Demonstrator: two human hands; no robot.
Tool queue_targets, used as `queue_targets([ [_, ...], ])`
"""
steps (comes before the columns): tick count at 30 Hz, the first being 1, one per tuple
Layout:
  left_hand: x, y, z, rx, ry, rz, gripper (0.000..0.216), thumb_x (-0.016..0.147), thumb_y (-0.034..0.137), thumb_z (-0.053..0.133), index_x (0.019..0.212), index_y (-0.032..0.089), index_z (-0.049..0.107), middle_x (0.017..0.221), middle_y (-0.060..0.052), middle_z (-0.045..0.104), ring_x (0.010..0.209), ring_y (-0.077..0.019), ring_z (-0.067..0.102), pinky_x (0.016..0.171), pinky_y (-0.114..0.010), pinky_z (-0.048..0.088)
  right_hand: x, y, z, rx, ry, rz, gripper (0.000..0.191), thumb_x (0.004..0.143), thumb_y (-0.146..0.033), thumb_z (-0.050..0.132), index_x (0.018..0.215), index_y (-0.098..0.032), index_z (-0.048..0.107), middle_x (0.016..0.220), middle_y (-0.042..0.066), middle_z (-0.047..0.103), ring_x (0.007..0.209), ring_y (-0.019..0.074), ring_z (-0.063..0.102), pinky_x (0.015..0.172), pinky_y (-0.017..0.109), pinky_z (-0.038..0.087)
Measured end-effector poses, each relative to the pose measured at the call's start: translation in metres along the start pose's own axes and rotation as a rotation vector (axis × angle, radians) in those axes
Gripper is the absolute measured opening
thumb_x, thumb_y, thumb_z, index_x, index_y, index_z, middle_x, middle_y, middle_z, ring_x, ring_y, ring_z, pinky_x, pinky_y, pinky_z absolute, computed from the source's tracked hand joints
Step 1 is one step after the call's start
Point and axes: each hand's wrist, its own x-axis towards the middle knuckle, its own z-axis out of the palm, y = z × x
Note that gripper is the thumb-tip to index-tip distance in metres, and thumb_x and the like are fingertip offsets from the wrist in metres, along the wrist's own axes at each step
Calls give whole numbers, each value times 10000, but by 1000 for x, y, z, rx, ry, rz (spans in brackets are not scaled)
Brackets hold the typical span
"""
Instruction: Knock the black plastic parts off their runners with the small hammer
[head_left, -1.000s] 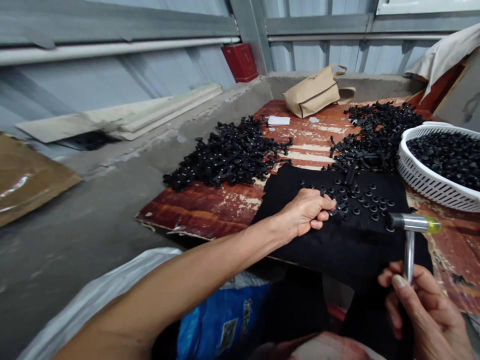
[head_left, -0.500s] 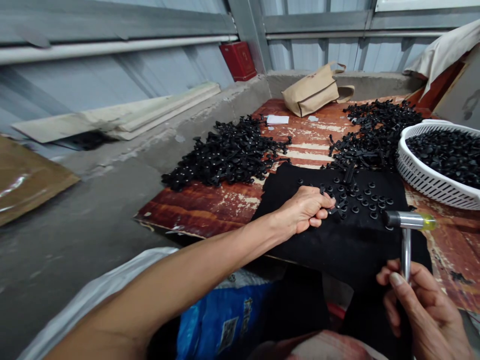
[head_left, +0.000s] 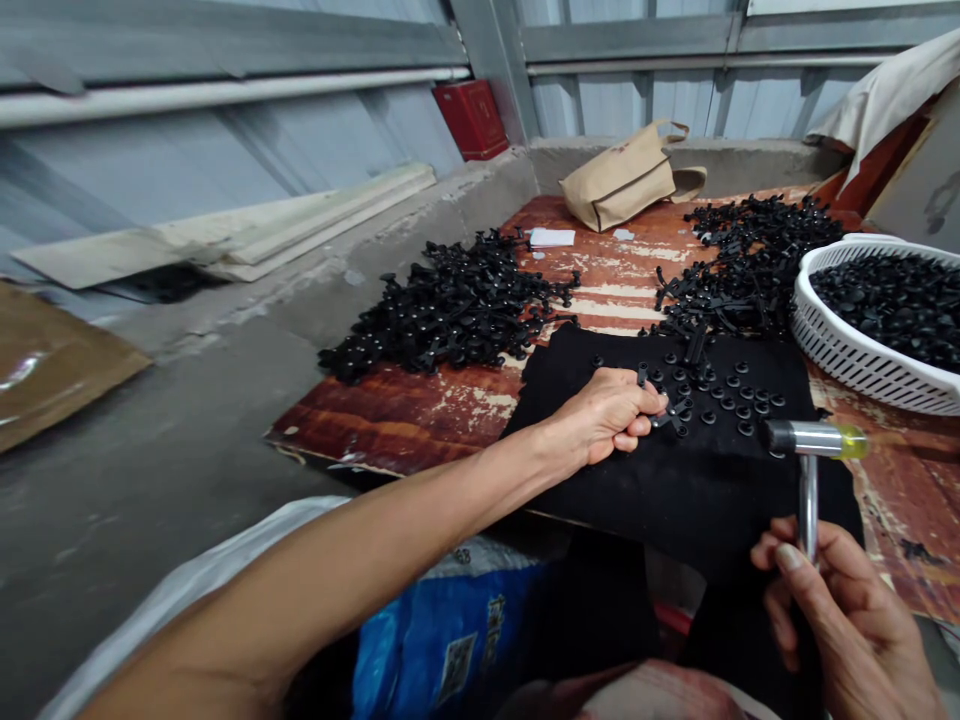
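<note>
The left hand (head_left: 600, 420), pinching a black piece (head_left: 666, 420) on the cloth (head_left: 675, 500), should hold its fingers (head_left: 637, 405) clear of the hammer (head_left: 814, 440) clenched in the right hand (head_left: 840, 610).

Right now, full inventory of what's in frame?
board: one, worn red-brown, under cloth and heaps
cloth: one, black, near edge of board
loose parts: many, black, on cloth
left heap: one, black parts, left of cloth
far heap: one, black parts, behind cloth
basket: one, white, right, full of black round pieces
paper bag: one, tan, far end
red box: one, against wall
blue sack: one, below board edge
hammer: one, metal, yellow end, over cloth
left hand: on cloth, fingertips at loose parts
right hand: grips hammer handle
</note>
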Motion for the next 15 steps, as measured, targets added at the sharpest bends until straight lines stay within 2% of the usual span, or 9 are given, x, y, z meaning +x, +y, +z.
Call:
queue_targets([
  [4,-1,2,-1,-11,-1,-6,231,770,-11,531,622,146,448,483,64,424,316,2,294,314,-123,136,1,0,1,-8,-28,6,393,709,-481,754,968,-214,626,785,29,680,388,84,475,321,217,382],
  [8,-1,2,-2,-15,-13,2,215,762,-9,536,626,141,464,483,63,426,318,1,301,316,-124,138,-1,0,2,3,10,-5,350,761,-473,713,986,-223,614,788,15,669,399,72,464,333,201,362],
  [12,0,1,-3,-19,-15,1,209,746,-8,553,627,142,467,486,63,432,318,1,301,317,-125,138,-3,-2,6,-8,-8,0,373,755,-488,715,987,-215,611,788,18,664,400,71,465,337,201,369],
  [15,0,1,-2,-16,-10,-6,215,749,-6,552,621,143,463,479,65,425,316,1,298,317,-125,139,-6,-7,11,11,53,6,347,777,-490,693,966,-211,610,769,11,654,403,58,443,349,184,340],
])
